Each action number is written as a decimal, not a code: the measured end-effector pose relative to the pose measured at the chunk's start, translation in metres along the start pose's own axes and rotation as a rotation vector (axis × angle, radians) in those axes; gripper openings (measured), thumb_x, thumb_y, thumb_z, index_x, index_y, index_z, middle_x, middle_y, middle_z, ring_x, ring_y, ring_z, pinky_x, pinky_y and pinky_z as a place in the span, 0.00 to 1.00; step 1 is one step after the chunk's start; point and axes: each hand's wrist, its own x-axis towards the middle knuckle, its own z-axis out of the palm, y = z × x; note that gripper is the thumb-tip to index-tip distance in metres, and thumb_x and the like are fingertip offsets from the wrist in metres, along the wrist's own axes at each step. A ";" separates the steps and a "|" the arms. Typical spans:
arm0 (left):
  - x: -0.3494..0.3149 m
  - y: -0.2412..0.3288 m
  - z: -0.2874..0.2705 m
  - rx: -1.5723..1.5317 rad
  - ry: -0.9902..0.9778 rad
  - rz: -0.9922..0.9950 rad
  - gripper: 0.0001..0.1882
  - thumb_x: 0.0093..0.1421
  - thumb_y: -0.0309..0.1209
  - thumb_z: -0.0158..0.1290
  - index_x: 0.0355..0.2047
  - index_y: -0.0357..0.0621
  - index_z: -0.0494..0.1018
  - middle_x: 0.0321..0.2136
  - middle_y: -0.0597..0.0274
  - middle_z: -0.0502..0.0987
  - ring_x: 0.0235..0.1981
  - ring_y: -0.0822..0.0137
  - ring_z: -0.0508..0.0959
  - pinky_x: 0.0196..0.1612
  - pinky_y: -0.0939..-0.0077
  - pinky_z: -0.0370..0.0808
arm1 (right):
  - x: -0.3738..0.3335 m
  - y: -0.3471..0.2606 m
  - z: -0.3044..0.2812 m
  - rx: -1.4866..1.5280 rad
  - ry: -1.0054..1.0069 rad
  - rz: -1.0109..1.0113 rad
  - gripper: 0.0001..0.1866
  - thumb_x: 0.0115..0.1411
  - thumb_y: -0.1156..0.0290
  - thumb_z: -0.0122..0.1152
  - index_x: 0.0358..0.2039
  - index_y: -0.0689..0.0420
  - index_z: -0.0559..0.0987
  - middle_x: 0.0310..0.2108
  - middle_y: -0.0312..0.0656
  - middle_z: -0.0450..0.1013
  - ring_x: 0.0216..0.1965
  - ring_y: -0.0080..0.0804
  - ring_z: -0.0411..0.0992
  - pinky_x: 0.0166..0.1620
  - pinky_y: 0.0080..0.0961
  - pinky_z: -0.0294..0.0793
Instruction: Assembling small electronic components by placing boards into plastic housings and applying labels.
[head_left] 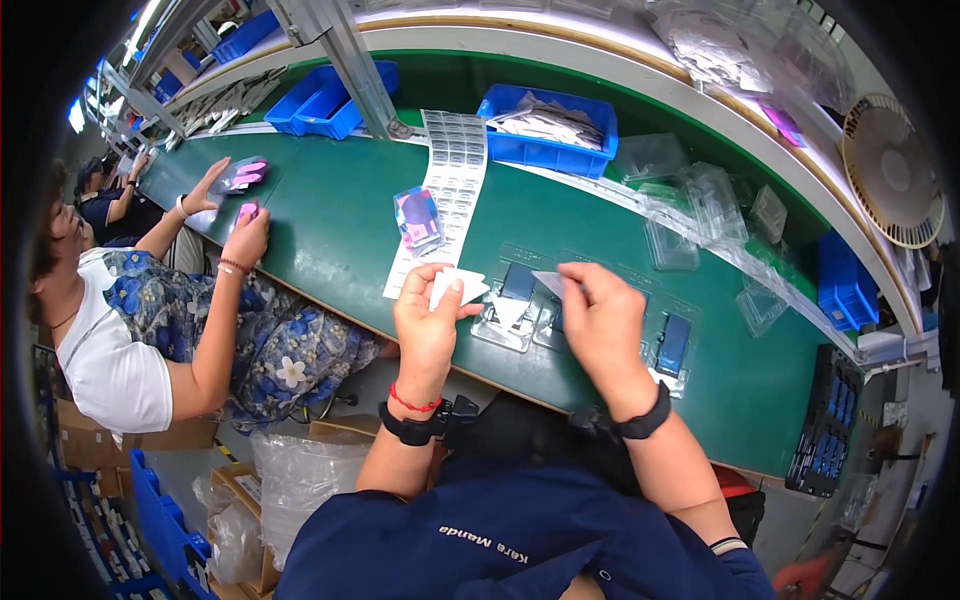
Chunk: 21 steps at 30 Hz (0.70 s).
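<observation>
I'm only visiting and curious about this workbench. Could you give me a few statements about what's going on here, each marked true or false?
1. The left hand holds white triangular pieces. True.
2. The right hand has nothing on its wrist. False: a black wristband is strapped there.
3. The blue bin heaped with flat whitish pieces stands left of the long label strip. False: it stands to the strip's right.
4. The co-worker on the left has a pink item in one hand. True.
5. The workbench top is red. False: it is green.
</observation>
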 end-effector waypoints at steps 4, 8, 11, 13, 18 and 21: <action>-0.004 -0.006 0.013 -0.049 -0.098 -0.074 0.11 0.58 0.18 0.50 0.41 0.36 0.66 0.37 0.57 0.74 0.34 0.71 0.77 0.31 0.77 0.81 | -0.001 0.037 -0.016 -0.010 -0.225 0.267 0.09 0.50 0.77 0.59 0.34 0.62 0.79 0.27 0.49 0.76 0.28 0.46 0.76 0.33 0.33 0.75; -0.014 -0.011 0.039 -0.047 -0.197 -0.169 0.11 0.57 0.18 0.51 0.41 0.37 0.66 0.34 0.58 0.74 0.32 0.71 0.77 0.31 0.78 0.81 | -0.007 0.030 -0.025 -0.160 -0.021 0.023 0.11 0.48 0.74 0.64 0.34 0.63 0.78 0.22 0.45 0.76 0.22 0.36 0.75 0.29 0.28 0.74; -0.020 -0.019 0.059 -0.054 -0.293 -0.187 0.10 0.58 0.21 0.52 0.40 0.35 0.67 0.34 0.57 0.74 0.33 0.70 0.77 0.31 0.79 0.81 | -0.013 0.025 -0.034 0.425 -0.329 0.476 0.08 0.49 0.74 0.68 0.28 0.62 0.78 0.21 0.35 0.75 0.22 0.14 0.70 0.26 0.15 0.70; -0.023 -0.021 0.069 -0.086 -0.323 -0.250 0.09 0.59 0.21 0.51 0.40 0.35 0.67 0.34 0.57 0.74 0.33 0.69 0.77 0.31 0.79 0.81 | -0.019 0.034 -0.036 0.453 -0.279 0.493 0.07 0.49 0.76 0.68 0.27 0.62 0.77 0.21 0.36 0.75 0.22 0.15 0.70 0.26 0.14 0.70; -0.024 -0.020 0.075 -0.047 -0.340 -0.300 0.08 0.62 0.25 0.48 0.40 0.34 0.66 0.35 0.53 0.75 0.34 0.65 0.79 0.31 0.78 0.81 | -0.028 0.043 -0.060 0.335 -0.023 0.346 0.05 0.49 0.79 0.65 0.23 0.60 0.75 0.19 0.36 0.74 0.20 0.16 0.70 0.24 0.14 0.68; -0.023 -0.020 0.076 -0.010 -0.325 -0.286 0.08 0.62 0.25 0.48 0.40 0.34 0.66 0.34 0.52 0.76 0.33 0.63 0.80 0.30 0.77 0.81 | -0.034 0.051 -0.078 -0.215 -0.025 0.056 0.05 0.46 0.77 0.65 0.23 0.59 0.76 0.22 0.39 0.72 0.25 0.30 0.70 0.27 0.23 0.69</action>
